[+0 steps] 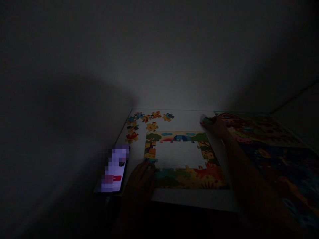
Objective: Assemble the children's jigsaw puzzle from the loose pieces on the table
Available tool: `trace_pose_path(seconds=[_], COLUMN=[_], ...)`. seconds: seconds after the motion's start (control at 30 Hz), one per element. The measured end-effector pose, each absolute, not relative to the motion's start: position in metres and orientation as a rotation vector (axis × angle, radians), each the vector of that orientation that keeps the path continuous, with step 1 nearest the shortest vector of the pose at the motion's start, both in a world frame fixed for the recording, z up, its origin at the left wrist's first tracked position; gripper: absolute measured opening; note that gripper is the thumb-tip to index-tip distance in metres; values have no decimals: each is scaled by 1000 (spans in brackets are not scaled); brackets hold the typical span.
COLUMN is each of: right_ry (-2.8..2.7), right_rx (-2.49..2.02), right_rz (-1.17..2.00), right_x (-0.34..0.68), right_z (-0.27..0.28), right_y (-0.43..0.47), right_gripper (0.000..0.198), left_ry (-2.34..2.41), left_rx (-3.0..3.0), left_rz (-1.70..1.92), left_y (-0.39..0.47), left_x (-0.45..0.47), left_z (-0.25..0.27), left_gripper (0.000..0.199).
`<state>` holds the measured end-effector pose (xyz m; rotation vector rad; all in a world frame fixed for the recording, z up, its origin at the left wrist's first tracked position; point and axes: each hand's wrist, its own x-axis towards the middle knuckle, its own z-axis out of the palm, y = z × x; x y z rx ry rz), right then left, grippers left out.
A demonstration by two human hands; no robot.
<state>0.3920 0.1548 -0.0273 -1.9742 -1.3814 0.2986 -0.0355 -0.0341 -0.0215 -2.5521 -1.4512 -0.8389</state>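
Note:
A jigsaw puzzle frame with trees and animals lies on the white table, its middle a bare opening. My left hand rests at the frame's lower left, fingers stretched out and touching its edge near a blue piece. Beyond the frame's upper right corner, my right hand is closed on a small pale and green thing; dim light and blur hide its kind. Loose jigsaw pieces lie at the table's far left, among them a red and yellow piece.
A phone with a lit screen stands at the table's left edge, next to my left hand. Colourful picture sheets cover the right side, partly under my right arm. A wall rises behind the table. The room is very dark.

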Motion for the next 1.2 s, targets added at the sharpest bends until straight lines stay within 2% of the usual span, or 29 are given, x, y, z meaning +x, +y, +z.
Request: trace_pose_path(seconds=[0.2, 0.3, 0.43, 0.57, 0.63, 0.73, 0.9, 1.03, 1.2], right_ry=[-1226, -1394, -1615, -1737, -1823, -2074, -2446, -2303, -2121], right_rx=[-1731, -1427, -1146, -1107, -1160, -1251, -1022, -1076, -1318], right_rz=[464, 765, 1218, 1377, 1339, 1060, 664, 487, 312], right_x=[365, 314, 219, 159, 150, 149, 151, 169, 214], right_z=[24, 47, 46, 31, 26, 20, 14, 18, 15], right_y=[136, 109, 54, 16, 8, 7, 13, 13, -21], right_gripper=[45, 42, 23, 9, 6, 5, 7, 15, 17], left_ry=[-1530, -1612, -1644, -1701, -1703, -1591, -1515, -1555, -1604], left_rx=[-2500, -2418, -2399, -2339, -2302, -2330, -2405, -2386, -2352], left_rz=[-953, -1049, -1084, -1093, -1079, -990, -871, -908, -897], left_y=[-37, -43, -54, -65, -69, -71, -69, -68, -71], left_x=[-35, -42, -48, -44, -42, -39, -38, -35, -34], left_z=[-21, -23, -28, -31, -29, -26, -21, -21, -26], left_gripper=[31, 30, 31, 36, 36, 36, 34, 25, 25])
